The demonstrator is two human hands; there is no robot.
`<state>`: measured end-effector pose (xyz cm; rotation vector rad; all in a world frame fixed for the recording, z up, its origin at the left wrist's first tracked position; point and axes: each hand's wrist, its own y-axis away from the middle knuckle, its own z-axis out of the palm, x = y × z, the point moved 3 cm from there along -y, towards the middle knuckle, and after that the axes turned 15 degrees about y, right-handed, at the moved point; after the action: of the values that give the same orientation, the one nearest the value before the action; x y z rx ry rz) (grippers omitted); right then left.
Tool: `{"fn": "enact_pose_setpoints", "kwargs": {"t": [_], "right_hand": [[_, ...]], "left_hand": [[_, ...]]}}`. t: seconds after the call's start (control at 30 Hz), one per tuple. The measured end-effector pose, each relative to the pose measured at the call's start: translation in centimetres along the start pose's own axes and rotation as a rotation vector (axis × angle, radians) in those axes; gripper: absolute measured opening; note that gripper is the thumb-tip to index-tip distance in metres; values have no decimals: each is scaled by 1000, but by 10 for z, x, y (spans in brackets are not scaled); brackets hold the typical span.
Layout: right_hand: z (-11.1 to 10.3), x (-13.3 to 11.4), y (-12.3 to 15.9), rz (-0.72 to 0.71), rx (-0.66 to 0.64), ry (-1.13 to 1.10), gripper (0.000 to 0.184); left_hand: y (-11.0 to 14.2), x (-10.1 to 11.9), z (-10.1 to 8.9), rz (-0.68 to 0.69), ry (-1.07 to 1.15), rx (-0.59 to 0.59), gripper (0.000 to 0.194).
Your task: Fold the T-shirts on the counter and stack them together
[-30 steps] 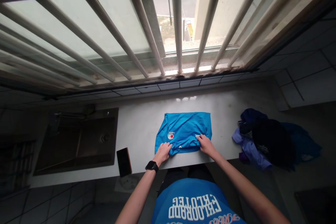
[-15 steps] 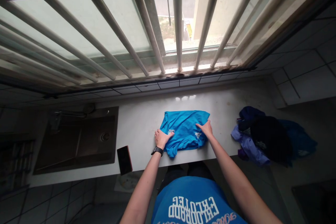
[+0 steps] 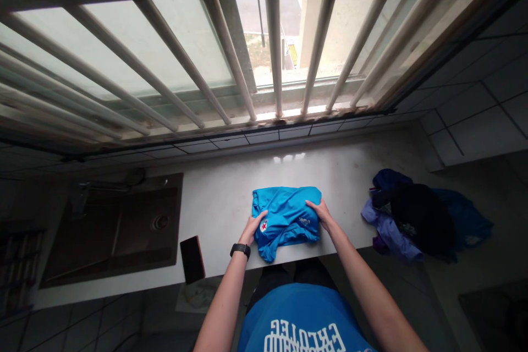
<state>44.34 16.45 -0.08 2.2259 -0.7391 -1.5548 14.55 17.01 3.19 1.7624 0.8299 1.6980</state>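
A bright blue shirt (image 3: 289, 214) lies folded into a rough rectangle on the white counter, with creases across it and a loose bunched corner at its lower left. Small printed logos show on its upper side. My left hand (image 3: 252, 226), with a dark watch on the wrist, grips the shirt's left edge, thumb on top and the other fingers mostly hidden under the cloth. At the opposite edge, my right hand (image 3: 322, 212) holds the shirt in the same way, thumb over the fabric.
A dark sink (image 3: 111, 231) is set into the counter (image 3: 223, 198) at the left. Near the front edge lies a black phone (image 3: 192, 259). To the right sits a heap of clothes (image 3: 421, 220) in black, purple and blue. A barred window (image 3: 272, 55) runs along the back.
The shirt's outline has become more compact and its pointed upper right corner is gone. Both hands stay at its sides, with the shirt slightly nearer to me. The camera view has shifted a little.
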Motion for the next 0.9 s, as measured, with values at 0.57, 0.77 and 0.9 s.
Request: {"fn": "enact_pose_setpoints", "kwargs": {"t": [0.57,0.77,0.9], "right_hand": [[-38,-22,25,-60,-176,7,55],[-7,2,1,-48,132,313,38],[0,3,-14,-30,143,418,48]], "left_hand": [[43,11,-48,-44,304,0,57],[11,-12,-49,286,164,336,41],[1,-13,-46,219,71,314,53]]}}
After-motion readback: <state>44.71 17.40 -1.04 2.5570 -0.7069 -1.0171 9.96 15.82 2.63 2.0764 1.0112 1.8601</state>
